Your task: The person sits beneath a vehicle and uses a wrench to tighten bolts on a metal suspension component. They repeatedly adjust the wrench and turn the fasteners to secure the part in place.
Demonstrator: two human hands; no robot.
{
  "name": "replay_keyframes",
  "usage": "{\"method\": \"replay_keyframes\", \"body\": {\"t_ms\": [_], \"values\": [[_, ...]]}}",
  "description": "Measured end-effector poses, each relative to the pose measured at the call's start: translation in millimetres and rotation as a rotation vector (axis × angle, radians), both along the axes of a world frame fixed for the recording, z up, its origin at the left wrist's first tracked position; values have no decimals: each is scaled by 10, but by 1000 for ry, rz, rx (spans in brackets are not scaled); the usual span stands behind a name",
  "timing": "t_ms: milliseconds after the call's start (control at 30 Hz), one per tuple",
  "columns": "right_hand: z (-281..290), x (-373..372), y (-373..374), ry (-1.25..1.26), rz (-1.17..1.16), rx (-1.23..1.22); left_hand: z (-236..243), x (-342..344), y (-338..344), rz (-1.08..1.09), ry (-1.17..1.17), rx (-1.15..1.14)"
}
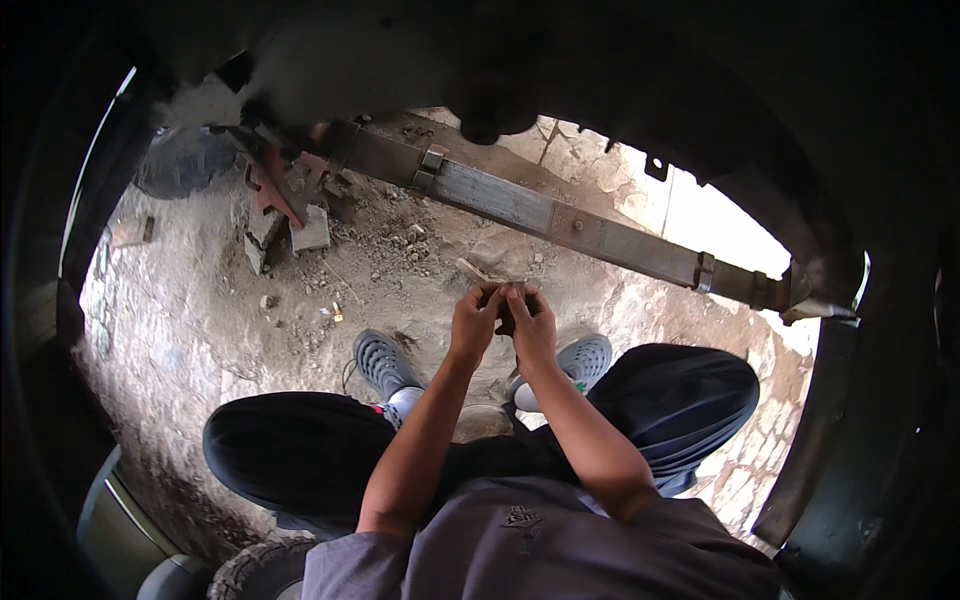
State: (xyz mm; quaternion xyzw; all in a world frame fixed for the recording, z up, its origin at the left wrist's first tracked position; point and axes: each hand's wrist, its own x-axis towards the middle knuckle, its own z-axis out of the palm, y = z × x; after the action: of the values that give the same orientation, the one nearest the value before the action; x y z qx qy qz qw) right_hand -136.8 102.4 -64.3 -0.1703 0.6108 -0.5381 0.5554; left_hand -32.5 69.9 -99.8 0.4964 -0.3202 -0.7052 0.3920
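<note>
My left hand (474, 320) and my right hand (533, 318) meet in front of me, above the ground between my shoes. The fingers of both are bent and pressed together at the tips. Something small and dark shows between them, but the fingers cover most of it and its kind does not show. Beyond the hands, a long metal leaf spring (500, 197) with clamps runs slantwise from the upper left to the right. Neither hand touches it.
Dark vehicle bodywork arches overhead and along both sides. A red metal stand (272, 188) is at the far left, beside broken concrete pieces (311, 230). Loose dirt and rubble lie on the ground (200, 330). A tyre (250, 572) is at the lower left.
</note>
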Motion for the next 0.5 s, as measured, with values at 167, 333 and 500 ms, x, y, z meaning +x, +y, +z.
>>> {"method": "replay_keyframes", "body": {"t_ms": [167, 333, 500], "values": [[81, 145, -19, -29, -22, -27, 254, 292, -55, 61, 233, 13], [-1, 144, 2, 492, 219, -198, 333, 311, -60, 204, 29, -80], [281, 137, 13, 445, 141, -100, 367, 310, -69, 92, 236, 51]]}}
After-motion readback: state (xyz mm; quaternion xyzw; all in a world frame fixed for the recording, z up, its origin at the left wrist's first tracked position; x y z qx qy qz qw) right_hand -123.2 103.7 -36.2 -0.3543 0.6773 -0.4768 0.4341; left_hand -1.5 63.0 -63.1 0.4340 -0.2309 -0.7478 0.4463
